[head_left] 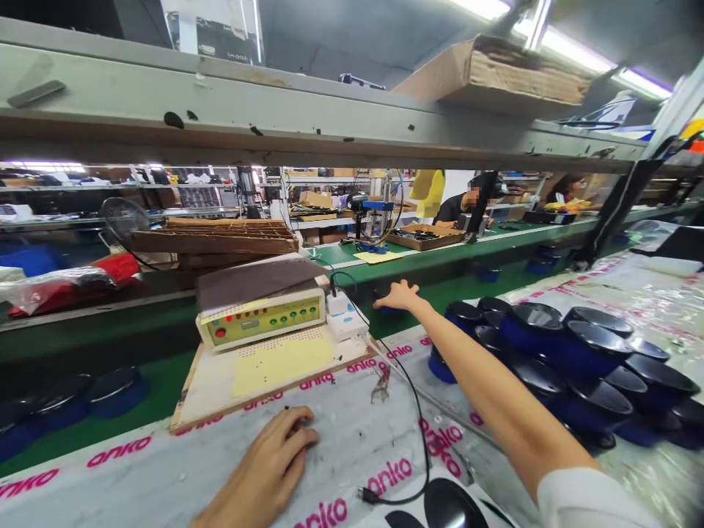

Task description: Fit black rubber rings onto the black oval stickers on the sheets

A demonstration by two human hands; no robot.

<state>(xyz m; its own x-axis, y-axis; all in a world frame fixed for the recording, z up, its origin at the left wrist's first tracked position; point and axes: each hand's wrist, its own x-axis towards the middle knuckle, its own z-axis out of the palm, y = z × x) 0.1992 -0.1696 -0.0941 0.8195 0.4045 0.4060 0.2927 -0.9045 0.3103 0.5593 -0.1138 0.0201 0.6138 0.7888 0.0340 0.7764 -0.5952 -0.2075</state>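
My right hand point(399, 295) stretches out over the green conveyor belt, its fingers spread. Just under it is a dark blue round piece point(390, 310), mostly hidden by the hand; whether they touch is unclear. My left hand point(269, 462) rests on the plastic-covered bench with fingers loosely bent and apart, nothing visible in it. To its right lies a black USB cable point(410, 381), its plug on the bench. Beside my right forearm stand stacked dark blue round housings point(572, 352) with glossy black tops.
A tester box point(264, 319) with lit buttons sits on a board, next to a white socket adapter point(345, 315). More blue housings point(115, 392) stand on the belt at left. A shelf beam point(275, 95) crosses overhead. Two people work across the belt, near a cardboard tray point(426, 238).
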